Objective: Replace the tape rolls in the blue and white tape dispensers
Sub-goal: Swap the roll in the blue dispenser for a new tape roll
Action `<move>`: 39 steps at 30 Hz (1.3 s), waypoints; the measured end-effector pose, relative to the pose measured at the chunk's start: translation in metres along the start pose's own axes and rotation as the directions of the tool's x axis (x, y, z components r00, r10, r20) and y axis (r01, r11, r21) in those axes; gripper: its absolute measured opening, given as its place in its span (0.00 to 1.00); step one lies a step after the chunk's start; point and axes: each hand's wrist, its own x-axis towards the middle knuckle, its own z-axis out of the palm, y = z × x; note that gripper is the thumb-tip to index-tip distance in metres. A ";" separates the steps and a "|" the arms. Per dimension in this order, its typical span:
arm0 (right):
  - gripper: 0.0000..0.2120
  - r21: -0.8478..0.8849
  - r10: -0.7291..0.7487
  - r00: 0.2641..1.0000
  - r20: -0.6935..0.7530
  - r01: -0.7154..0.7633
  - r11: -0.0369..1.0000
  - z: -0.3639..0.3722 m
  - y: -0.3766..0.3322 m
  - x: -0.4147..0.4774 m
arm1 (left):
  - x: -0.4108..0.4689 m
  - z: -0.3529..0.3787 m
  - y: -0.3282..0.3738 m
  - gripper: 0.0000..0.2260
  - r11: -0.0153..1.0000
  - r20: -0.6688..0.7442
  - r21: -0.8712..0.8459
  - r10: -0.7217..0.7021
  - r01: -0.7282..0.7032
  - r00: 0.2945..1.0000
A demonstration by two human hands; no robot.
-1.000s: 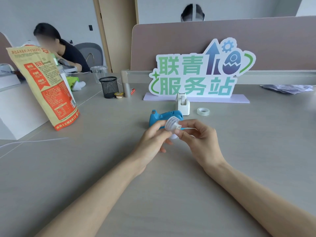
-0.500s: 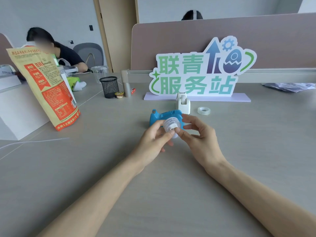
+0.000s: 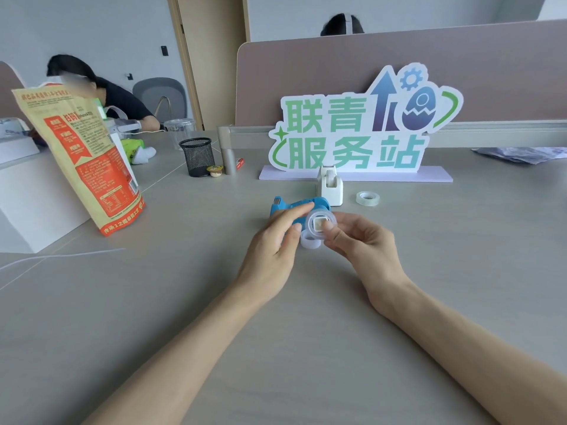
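On the grey table (image 3: 460, 271), before the standing sign (image 3: 362, 124), the two hands meet close together. The right hand (image 3: 365, 245) pinches the held roll (image 3: 320, 223), thumb on its near face and fingers behind. The left hand (image 3: 271, 250) keeps its fingers fairly straight, with the index tip touching the roll's rim at ten o'clock. The blue dispenser (image 3: 294, 205) lies just past the left fingers at twelve o'clock. The white dispenser (image 3: 330, 187) stands at one o'clock of it, and a spare roll (image 3: 367, 198) lies at three o'clock of the white one. A second ring (image 3: 309, 242) shows at seven o'clock of the held roll; I cannot tell whether it rests on the table.

The step looks like readying this roll for the blue dispenser. It probably goes best with the right pinch kept on the roll's flat faces, off the sticky band. The left hand can then find the free end, and the square hub should line up with the dispenser's slots before it goes in.

Against a second ago, the roll is turned face-on so its hub shows. The thin strip toward the right fingers no longer shows, and the left index has straightened.
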 end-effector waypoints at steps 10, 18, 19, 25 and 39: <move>0.16 0.028 0.044 0.999 0.017 -0.045 0.999 0.002 -0.001 0.000 | 0.004 -0.002 -0.006 0.16 0.999 -0.031 0.009 0.048 -0.047 0.998; 0.12 0.110 0.092 0.994 0.050 -0.097 0.989 0.002 -0.004 0.000 | 0.008 -0.009 -0.007 0.08 0.999 -0.068 -0.045 0.001 -0.004 0.998; 0.11 0.116 0.100 0.993 0.064 -0.106 0.988 0.002 -0.003 0.000 | 0.009 -0.010 -0.007 0.08 0.998 -0.073 -0.059 0.003 -0.008 0.997; 0.10 0.186 0.129 0.983 0.132 -0.152 0.971 -0.001 -0.004 0.000 | 0.008 -0.011 -0.008 0.07 0.998 -0.101 -0.037 0.048 -0.052 0.994; 0.16 -0.004 -0.003 0.990 0.138 0.004 1.000 0.005 0.000 -0.004 | 0.007 -0.006 -0.008 0.06 0.967 -0.014 -0.153 -0.211 0.206 0.977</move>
